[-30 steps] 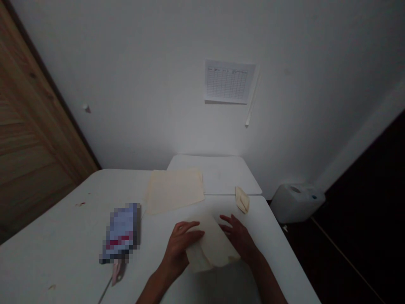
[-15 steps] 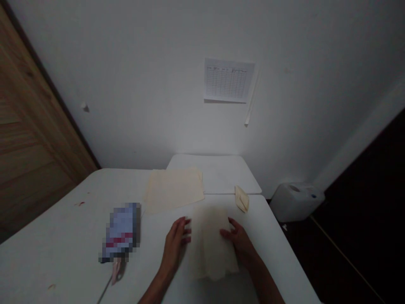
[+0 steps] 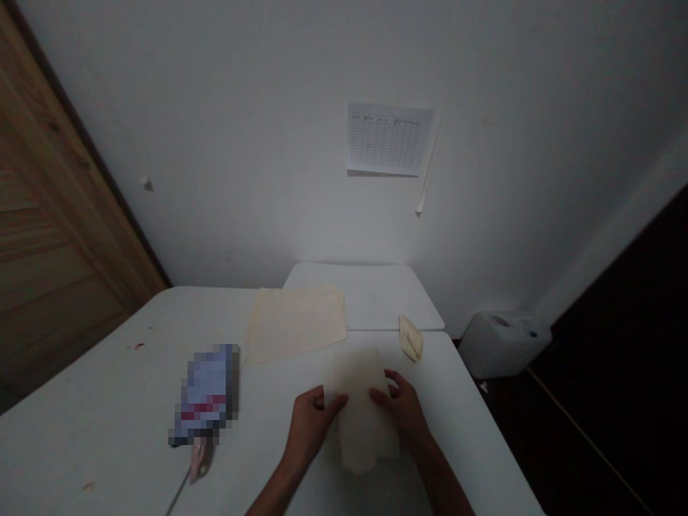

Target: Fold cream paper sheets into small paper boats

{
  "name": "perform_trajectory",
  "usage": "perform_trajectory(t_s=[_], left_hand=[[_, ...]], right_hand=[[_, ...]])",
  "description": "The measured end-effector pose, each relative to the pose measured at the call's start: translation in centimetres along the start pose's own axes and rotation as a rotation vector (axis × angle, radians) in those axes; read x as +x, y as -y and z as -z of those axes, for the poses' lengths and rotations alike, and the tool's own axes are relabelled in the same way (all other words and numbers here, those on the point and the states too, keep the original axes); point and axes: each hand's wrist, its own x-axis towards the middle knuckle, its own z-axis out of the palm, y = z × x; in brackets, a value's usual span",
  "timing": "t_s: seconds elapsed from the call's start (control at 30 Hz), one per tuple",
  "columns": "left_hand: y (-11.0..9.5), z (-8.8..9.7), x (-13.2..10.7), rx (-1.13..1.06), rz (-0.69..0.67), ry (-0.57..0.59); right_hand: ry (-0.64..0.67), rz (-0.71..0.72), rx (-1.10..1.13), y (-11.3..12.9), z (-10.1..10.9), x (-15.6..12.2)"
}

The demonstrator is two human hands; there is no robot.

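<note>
A thin cream sheet, folded into a narrow upright strip, is in front of me; whether it is paper or something else I cannot tell. My left hand is closed on its left edge, thumb on top and fingers curled beneath. At the opposite edge, my right hand pinches the sheet with the thumb over it. Farther back on the left lies a stack of flat cream sheets. A small folded cream packet rests beyond my right hand.
The white table meets another white tabletop by the wall. On the left are a blurred blue item and a pinkish piece with a cord. A white plastic container stands right of the table.
My left hand has moved right and closed on the sheet's left edge. The left part of the sheet is now folded over, making it narrower. My right hand has barely shifted.
</note>
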Motion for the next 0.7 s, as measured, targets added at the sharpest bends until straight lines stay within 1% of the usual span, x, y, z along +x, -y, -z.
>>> perform_trajectory(t_s=[0.1, 0.2, 0.27, 0.37, 0.43, 0.5, 0.57, 0.7], left_hand=[[0.5, 0.3, 0.4, -0.065, -0.021, 0.013], [1.0, 0.7, 0.9, -0.044, -0.043, -0.056], [1.1, 1.0, 1.2, -0.01, -0.086, -0.087], [1.2, 1.5, 1.4, 0.066, -0.124, -0.14], [1.0, 1.7, 1.4, 0.119, -0.096, -0.16], [0.6, 1.9, 1.3, 0.136, -0.074, -0.15], [0.0, 1.9, 1.2, 0.11, -0.072, -0.114], [-1.6, 1.3, 0.7, -0.043, -0.038, 0.021]], right_hand=[[0.009, 0.029, -0.026, -0.1, 0.0, 0.1], [0.032, 0.114, -0.086, -0.4, 0.1, -0.3], [0.029, 0.139, -0.151, -0.7, 0.1, -0.6], [-0.064, 0.143, -0.304, -1.1, 0.4, -0.8], [-0.143, 0.159, -0.405, -1.0, 0.5, -0.8], [-0.17, 0.182, -0.465, -0.6, 0.4, -1.0], [-0.119, 0.194, -0.481, 0.0, 0.0, -1.7], [0.074, 0.146, -0.41, 1.1, -1.7, -3.5]])
